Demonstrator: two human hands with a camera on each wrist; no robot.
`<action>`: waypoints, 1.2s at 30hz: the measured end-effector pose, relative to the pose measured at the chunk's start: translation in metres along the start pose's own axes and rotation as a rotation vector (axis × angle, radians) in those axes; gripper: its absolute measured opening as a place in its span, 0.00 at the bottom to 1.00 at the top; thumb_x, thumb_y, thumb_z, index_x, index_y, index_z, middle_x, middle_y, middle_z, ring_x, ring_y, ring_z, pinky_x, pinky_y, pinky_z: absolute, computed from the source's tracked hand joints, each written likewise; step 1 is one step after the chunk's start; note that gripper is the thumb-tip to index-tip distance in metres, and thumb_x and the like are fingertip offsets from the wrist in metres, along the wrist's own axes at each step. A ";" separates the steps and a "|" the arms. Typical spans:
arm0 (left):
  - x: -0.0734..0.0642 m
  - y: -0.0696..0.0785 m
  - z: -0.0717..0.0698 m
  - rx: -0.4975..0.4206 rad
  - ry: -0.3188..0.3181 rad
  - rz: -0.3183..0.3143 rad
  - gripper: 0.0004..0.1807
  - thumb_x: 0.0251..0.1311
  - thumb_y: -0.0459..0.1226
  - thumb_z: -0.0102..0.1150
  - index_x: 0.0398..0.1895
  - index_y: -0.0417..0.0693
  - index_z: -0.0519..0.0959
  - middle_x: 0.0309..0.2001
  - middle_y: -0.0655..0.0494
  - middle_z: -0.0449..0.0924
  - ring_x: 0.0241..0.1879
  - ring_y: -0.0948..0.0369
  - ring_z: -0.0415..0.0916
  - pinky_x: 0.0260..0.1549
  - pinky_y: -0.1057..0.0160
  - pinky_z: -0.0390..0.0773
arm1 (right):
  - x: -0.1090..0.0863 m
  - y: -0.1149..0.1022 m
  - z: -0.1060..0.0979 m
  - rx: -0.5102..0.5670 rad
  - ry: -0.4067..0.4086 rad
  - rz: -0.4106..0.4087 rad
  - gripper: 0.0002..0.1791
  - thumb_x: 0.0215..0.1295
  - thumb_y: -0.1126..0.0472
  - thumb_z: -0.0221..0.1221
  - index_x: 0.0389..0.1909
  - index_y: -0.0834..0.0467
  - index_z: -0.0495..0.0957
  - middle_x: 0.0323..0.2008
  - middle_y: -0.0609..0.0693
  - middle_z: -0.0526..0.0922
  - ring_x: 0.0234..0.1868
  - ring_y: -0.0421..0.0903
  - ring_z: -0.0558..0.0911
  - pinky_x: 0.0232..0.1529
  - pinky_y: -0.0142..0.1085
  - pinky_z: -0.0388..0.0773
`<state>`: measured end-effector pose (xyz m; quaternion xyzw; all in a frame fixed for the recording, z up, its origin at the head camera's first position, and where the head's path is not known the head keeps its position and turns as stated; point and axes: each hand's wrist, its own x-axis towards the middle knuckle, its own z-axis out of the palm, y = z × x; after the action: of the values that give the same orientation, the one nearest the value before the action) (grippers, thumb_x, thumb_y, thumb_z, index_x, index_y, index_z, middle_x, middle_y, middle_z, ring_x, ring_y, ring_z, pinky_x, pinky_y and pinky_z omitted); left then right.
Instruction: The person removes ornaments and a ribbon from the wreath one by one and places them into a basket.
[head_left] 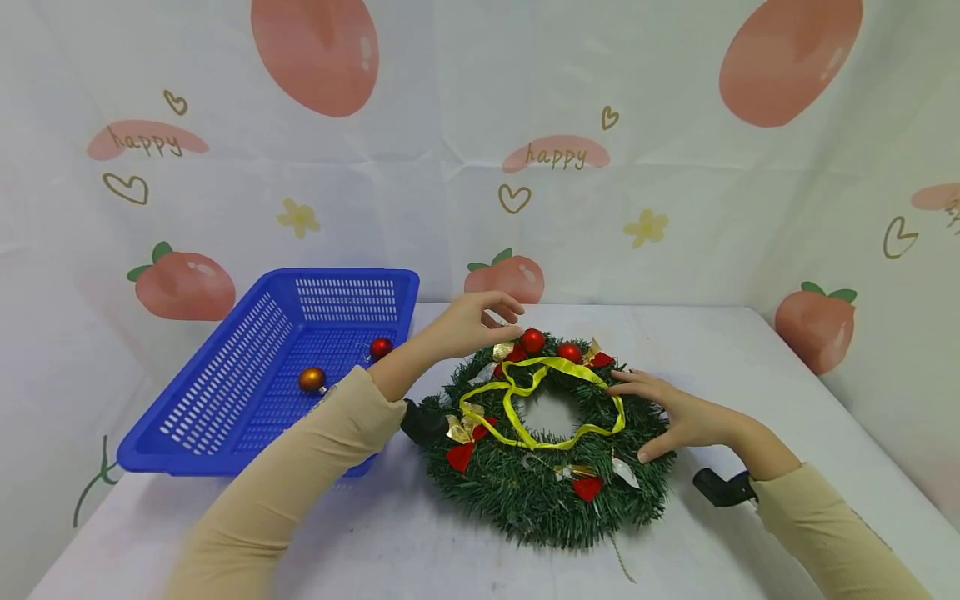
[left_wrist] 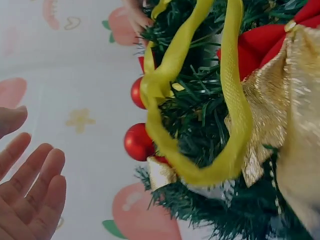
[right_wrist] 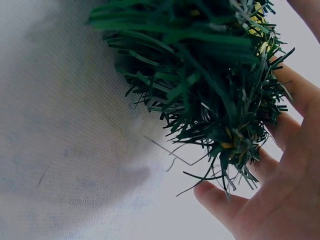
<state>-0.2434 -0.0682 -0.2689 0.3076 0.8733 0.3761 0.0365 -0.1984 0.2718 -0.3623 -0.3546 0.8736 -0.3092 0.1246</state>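
Observation:
A green tinsel wreath [head_left: 540, 500] lies on the white table, dressed with red-and-gold bows [head_left: 461, 454]. Loops of yellow ribbon [head_left: 558, 363] lie over its top and around the centre hole. Two red baubles [head_left: 532, 340] [head_left: 570, 352] sit at its far edge. My left hand [head_left: 472, 325] hovers by the wreath's far left side; the left wrist view shows its fingers [left_wrist: 42, 175] loosely extended with nothing in them. On the wreath's right edge rests my right hand [head_left: 693, 417], fingers spread, with thumb and fingertips touching the green fringe [right_wrist: 220, 115].
A blue plastic basket [head_left: 198, 462] stands at the left, holding an orange bauble [head_left: 312, 380] and a red bauble [head_left: 380, 348]. A patterned cloth [head_left: 450, 108] hangs behind the table. A thin strand [head_left: 622, 560] trails from the wreath's front.

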 end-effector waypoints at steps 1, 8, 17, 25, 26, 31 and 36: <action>0.003 -0.001 0.002 -0.005 0.001 -0.012 0.18 0.60 0.40 0.59 0.52 0.45 0.76 0.48 0.46 0.80 0.42 0.52 0.82 0.48 0.58 0.80 | 0.000 0.000 0.000 0.000 0.001 -0.001 0.46 0.46 0.55 0.71 0.67 0.54 0.61 0.70 0.67 0.49 0.69 0.72 0.42 0.53 0.77 0.48; 0.019 -0.002 0.012 -0.034 0.010 -0.061 0.19 0.60 0.42 0.59 0.53 0.46 0.75 0.50 0.46 0.79 0.44 0.52 0.80 0.46 0.59 0.80 | -0.001 0.001 0.000 0.004 0.012 -0.017 0.45 0.46 0.55 0.71 0.67 0.54 0.61 0.70 0.67 0.49 0.69 0.20 0.36 0.53 0.77 0.48; 0.035 -0.007 0.022 -0.040 -0.013 -0.100 0.21 0.60 0.41 0.59 0.55 0.44 0.74 0.54 0.44 0.76 0.49 0.50 0.78 0.45 0.61 0.79 | 0.000 -0.001 0.000 0.006 0.003 0.006 0.45 0.46 0.55 0.71 0.67 0.54 0.61 0.70 0.67 0.48 0.68 0.73 0.42 0.53 0.77 0.48; 0.046 -0.013 0.031 0.018 -0.052 -0.164 0.22 0.59 0.42 0.60 0.56 0.45 0.74 0.56 0.44 0.76 0.55 0.51 0.73 0.52 0.56 0.76 | -0.001 -0.001 0.000 0.009 0.011 -0.005 0.45 0.46 0.55 0.71 0.67 0.54 0.61 0.70 0.68 0.48 0.75 0.47 0.39 0.54 0.77 0.47; 0.046 -0.013 0.032 0.024 -0.064 -0.175 0.22 0.59 0.42 0.60 0.57 0.46 0.74 0.56 0.44 0.75 0.55 0.51 0.74 0.52 0.56 0.76 | -0.001 -0.001 0.000 0.009 0.009 -0.003 0.45 0.46 0.55 0.71 0.67 0.54 0.61 0.70 0.68 0.48 0.75 0.48 0.39 0.53 0.77 0.47; 0.047 -0.016 0.038 0.071 -0.113 -0.224 0.23 0.60 0.42 0.59 0.59 0.50 0.73 0.59 0.45 0.74 0.47 0.53 0.78 0.40 0.62 0.77 | 0.000 -0.002 0.000 0.008 0.000 0.009 0.45 0.46 0.55 0.71 0.67 0.54 0.61 0.70 0.67 0.48 0.68 0.74 0.41 0.53 0.77 0.47; 0.049 -0.019 0.041 0.124 -0.141 -0.241 0.24 0.61 0.40 0.58 0.62 0.51 0.71 0.60 0.46 0.73 0.40 0.56 0.77 0.30 0.68 0.68 | 0.000 -0.002 0.000 0.008 -0.001 0.013 0.45 0.46 0.55 0.71 0.67 0.54 0.61 0.71 0.67 0.48 0.69 0.71 0.41 0.53 0.77 0.47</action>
<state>-0.2800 -0.0241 -0.3030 0.2280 0.9207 0.2916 0.1236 -0.1975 0.2707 -0.3613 -0.3487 0.8745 -0.3118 0.1285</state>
